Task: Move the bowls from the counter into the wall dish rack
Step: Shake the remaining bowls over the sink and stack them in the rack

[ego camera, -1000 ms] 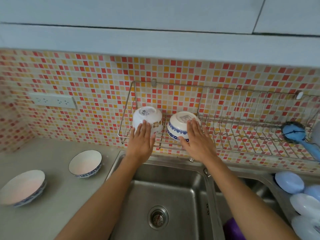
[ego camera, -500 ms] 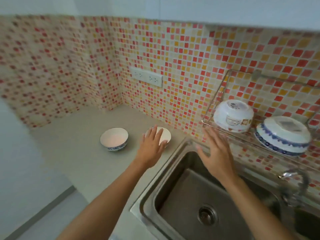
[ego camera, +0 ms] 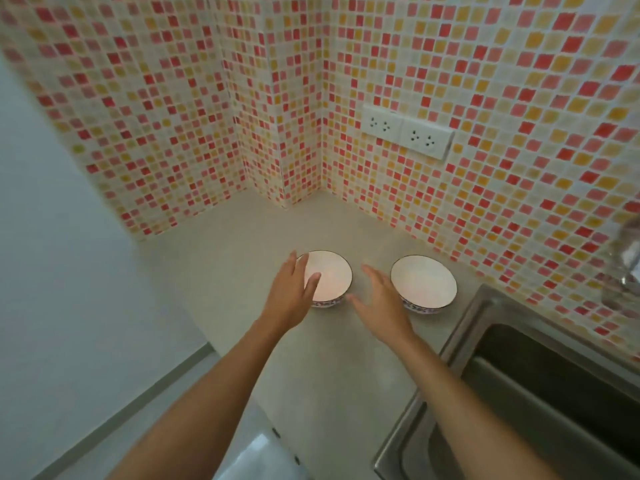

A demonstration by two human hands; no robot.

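1. White-glazed bowls, two, upright on the grey counter [ego camera: 242, 244]: left bowl [ego camera: 332, 277] and right bowl [ego camera: 424, 284], side by side, apart from each other, both with patterned outer bands.
2. Our left hand [ego camera: 289, 299]: fingers spread and empty, fingertips over the near-left rim of the left bowl; we cannot tell whether they touch it. Half a second ago this hand hovered over one bowl with the other bowl lying well to its left.
3. Our right hand [ego camera: 382, 306]: open, fingers splayed, holding nothing; it sits in the gap between the two bowls, with the right bowl just beside its outer edge. Earlier it was above the sink edge, below the rack.
4. Sink [ego camera: 540, 393]: steel basin, to the right of the right forearm. It took up more of the view before.
5. Wall rack with its two inverted bowls: seen earlier, now out of frame, since our view has swung left toward the tiled corner [ego camera: 287, 133].
6. Socket plate [ego camera: 407, 131]: white, on the tiles above and beyond the right hand.
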